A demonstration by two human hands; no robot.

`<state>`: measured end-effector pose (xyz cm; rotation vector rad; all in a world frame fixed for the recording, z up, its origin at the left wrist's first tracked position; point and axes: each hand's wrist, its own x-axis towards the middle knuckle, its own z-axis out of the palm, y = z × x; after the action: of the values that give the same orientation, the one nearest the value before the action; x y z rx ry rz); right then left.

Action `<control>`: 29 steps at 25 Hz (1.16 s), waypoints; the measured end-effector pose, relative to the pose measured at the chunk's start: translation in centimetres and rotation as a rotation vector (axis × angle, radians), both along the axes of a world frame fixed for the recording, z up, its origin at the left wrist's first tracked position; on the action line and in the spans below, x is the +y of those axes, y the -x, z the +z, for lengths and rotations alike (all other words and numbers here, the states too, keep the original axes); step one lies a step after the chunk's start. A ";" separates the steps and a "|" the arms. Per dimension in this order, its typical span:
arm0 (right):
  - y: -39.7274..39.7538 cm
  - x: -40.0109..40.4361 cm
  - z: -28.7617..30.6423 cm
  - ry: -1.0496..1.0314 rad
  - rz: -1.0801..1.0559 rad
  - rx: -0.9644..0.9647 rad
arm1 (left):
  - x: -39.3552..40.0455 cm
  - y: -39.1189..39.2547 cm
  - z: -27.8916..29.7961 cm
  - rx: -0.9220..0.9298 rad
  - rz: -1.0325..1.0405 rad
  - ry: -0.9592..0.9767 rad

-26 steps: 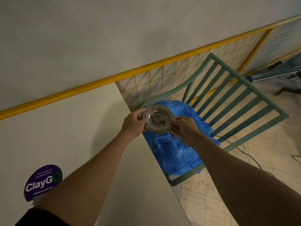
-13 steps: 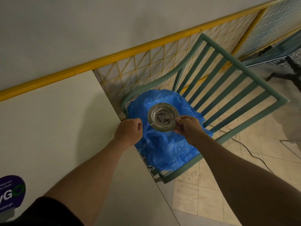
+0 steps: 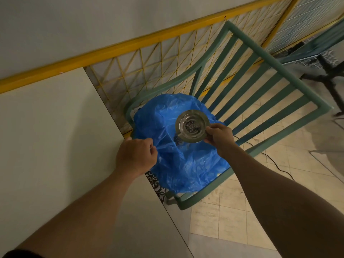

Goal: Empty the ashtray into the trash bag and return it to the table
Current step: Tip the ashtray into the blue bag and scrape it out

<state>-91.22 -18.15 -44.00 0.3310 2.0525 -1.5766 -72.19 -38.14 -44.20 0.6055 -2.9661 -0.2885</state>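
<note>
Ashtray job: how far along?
Done: ashtray is off the table, in the right hand, above the blue trash bag on the green chair. In hand: left hand has a grip on the bag's plastic. Left: ash sits in the dish, so tip it out, then return it to the table.

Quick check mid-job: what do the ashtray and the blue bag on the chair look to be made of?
Ashtray: looks like thin metal, probably steel, with a dull silvery sheen and a stamped round rim; dark ash lies in its bowl. Trash bag: thin blue plastic film, glossy, crinkled and partly see-through. Chair: green painted slats, material unclear.
</note>
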 end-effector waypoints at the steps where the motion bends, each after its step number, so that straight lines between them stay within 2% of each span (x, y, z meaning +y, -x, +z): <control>1: 0.3 0.1 -0.1 -0.010 -0.009 0.017 | 0.0 0.0 -0.1 0.007 0.001 0.002; 5: 1.1 0.1 -0.6 -0.130 -0.024 0.130 | -0.1 -0.1 -0.2 0.026 0.004 0.014; 11: 1.3 -0.4 -1.1 -0.359 0.086 0.419 | 0.2 0.0 0.0 0.055 0.019 0.031; 29: 1.2 -2.0 -2.1 -0.501 0.217 0.602 | 0.2 0.0 0.3 0.024 0.023 -0.015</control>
<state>-92.39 -20.16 -46.13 -0.2262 2.8275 -1.0910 -72.19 -37.93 -43.86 0.6323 -2.9350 -0.3133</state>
